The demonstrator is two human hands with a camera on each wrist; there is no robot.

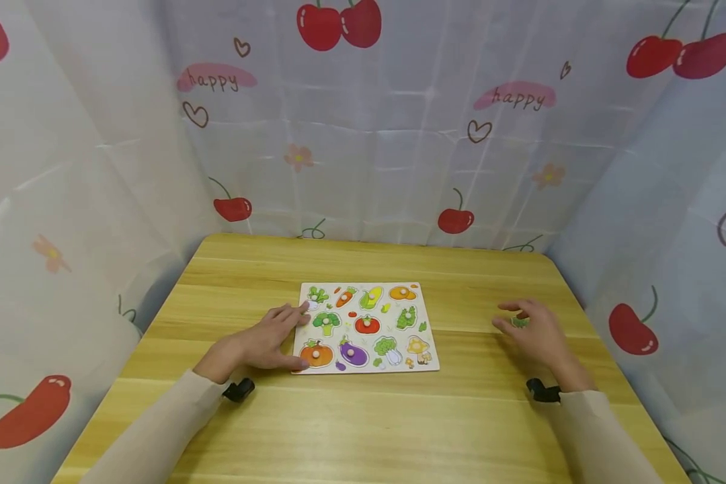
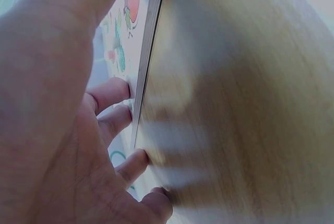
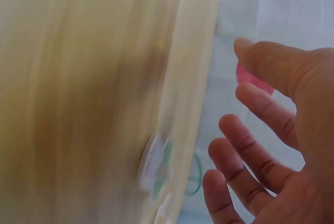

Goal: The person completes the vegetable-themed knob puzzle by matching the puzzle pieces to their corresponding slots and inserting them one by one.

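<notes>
A wooden vegetable puzzle board [image 1: 366,343] lies flat on the table, with knobbed pieces such as a carrot [image 1: 345,298], a tomato [image 1: 367,325] and an eggplant [image 1: 352,352] in its face. My left hand [image 1: 266,339] rests along the board's left edge, fingertips on its surface and thumb beside the pumpkin piece [image 1: 316,354]. Right of the board, my right hand [image 1: 538,334] hovers over the table, fingers loosely bent and apart. Partly hidden under it is a green puzzle piece [image 1: 519,323]. In the right wrist view, a white-edged piece [image 3: 150,164] lies apart from the fingers, its kind too blurred to tell.
The wooden table [image 1: 363,430] has rounded far corners. White curtains [image 1: 363,181] with cherry prints stand behind it and on both sides. Another small piece [image 3: 163,211] shows at the bottom of the right wrist view.
</notes>
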